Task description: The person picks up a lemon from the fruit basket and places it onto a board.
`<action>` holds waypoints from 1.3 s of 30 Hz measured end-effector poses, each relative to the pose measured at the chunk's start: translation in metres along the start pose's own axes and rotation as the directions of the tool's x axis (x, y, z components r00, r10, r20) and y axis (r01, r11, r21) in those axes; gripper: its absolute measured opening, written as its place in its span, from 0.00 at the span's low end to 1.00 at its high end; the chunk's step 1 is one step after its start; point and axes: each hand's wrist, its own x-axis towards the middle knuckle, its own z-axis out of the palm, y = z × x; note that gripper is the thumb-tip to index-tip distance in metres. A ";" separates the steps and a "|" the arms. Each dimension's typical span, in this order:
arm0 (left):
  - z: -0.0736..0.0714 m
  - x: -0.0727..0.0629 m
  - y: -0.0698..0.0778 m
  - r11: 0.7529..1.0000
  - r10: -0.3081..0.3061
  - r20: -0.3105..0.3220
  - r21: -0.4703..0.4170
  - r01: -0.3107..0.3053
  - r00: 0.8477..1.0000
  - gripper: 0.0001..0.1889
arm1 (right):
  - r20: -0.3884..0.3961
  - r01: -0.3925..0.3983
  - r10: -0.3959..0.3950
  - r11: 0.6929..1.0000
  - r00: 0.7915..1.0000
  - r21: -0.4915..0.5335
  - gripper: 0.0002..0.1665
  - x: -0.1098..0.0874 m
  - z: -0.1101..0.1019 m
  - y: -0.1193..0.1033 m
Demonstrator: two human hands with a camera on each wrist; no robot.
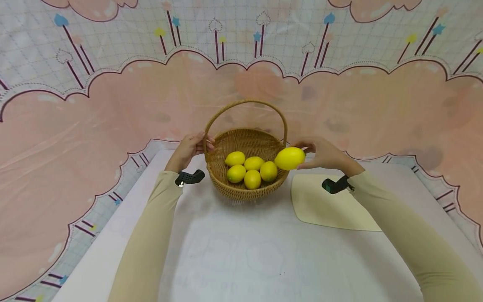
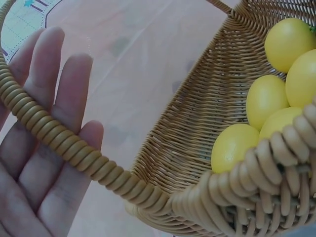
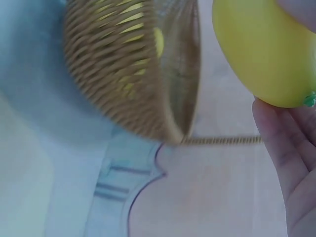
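Observation:
A wicker basket (image 1: 247,193) with an arched handle (image 1: 247,101) stands on the table, and several yellow lemons (image 1: 253,179) lie inside it. My left hand (image 1: 190,150) is at the left foot of the handle. In the left wrist view its fingers (image 2: 69,94) extend fairly straight behind the wrapped cane; firm contact is not plain. At the basket's right rim my right hand (image 1: 320,154) pinches another lemon (image 1: 289,158) between thumb and fingers. That lemon (image 3: 266,54) shows a green stem end in the right wrist view, apart from the basket there.
A cream-coloured mat (image 1: 324,205) lies on the white table (image 1: 234,251), right of the basket and partly under the right forearm. Behind stands a pink patterned curtain (image 1: 151,105). Each wrist carries a black camera mount (image 1: 190,177).

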 end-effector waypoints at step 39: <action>-0.001 -0.003 -0.004 0.999 0.031 -0.064 0.030 -0.029 0.997 0.19 | -0.111 -0.257 0.282 0.947 0.953 0.195 0.32 -0.063 0.048 0.124</action>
